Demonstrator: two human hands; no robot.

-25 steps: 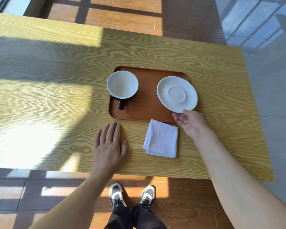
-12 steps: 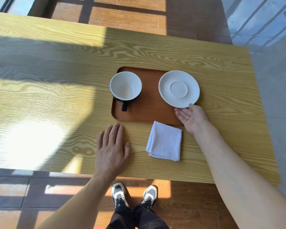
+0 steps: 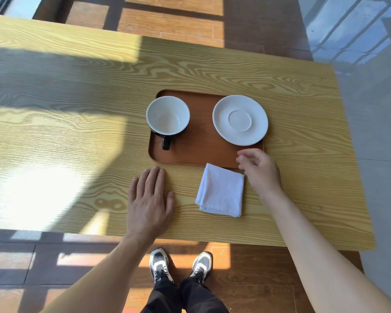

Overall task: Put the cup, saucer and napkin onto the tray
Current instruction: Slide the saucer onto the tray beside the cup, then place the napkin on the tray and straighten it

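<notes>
A brown wooden tray point(image 3: 199, 152) lies on the table. On its left part stands a cup point(image 3: 168, 115), white inside and black outside, handle toward me. A white saucer point(image 3: 240, 119) rests on the tray's right part. A folded white napkin point(image 3: 220, 190) lies on the table just in front of the tray, one corner touching its near edge. My right hand point(image 3: 259, 169) hovers over the tray's near right corner beside the napkin, fingers loosely curled and holding nothing. My left hand point(image 3: 150, 201) lies flat on the table, left of the napkin.
The yellow wood-grain table point(image 3: 77, 123) has its near edge just above my shoes point(image 3: 181, 265). Its right edge borders a grey floor. Bright sun patches fall on the left of the tabletop.
My right hand has let go of the saucer, which now lies flat on the tray, and has drawn back toward the napkin. My left hand has stayed put.
</notes>
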